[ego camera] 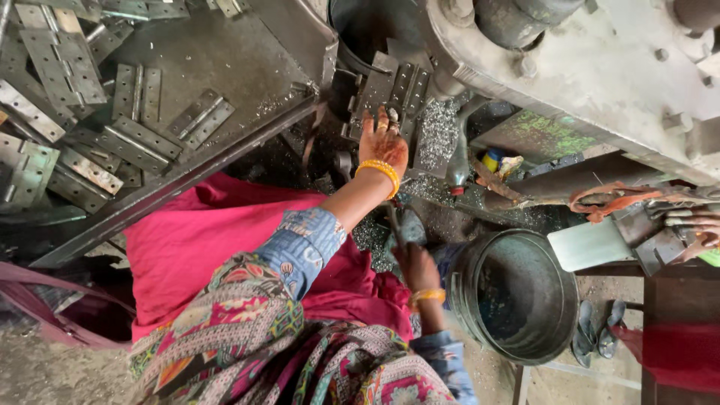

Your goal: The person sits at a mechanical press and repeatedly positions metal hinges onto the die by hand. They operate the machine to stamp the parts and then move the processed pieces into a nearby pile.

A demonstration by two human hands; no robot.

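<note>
My left hand [383,142], with orange bangles on the wrist, reaches up to the bed of a heavy grey press [600,67]. Its fingertips hold a grey metal hinge plate [401,90] with rows of holes. Lower down, my right hand [417,268] is closed around a dark metal lever handle [393,223] that rises toward the machine. Metal shavings [437,133] lie around the plate. A pink cloth [225,240] covers my lap.
Several flat hinges [131,135] are heaped on a steel tray [247,60] at the left. A dark round metal bucket [517,296] stands at the right, with sandals [596,334] beside it. Another person's hand [694,227] rests on metal parts at the far right. A small bottle [457,169] stands near the machine.
</note>
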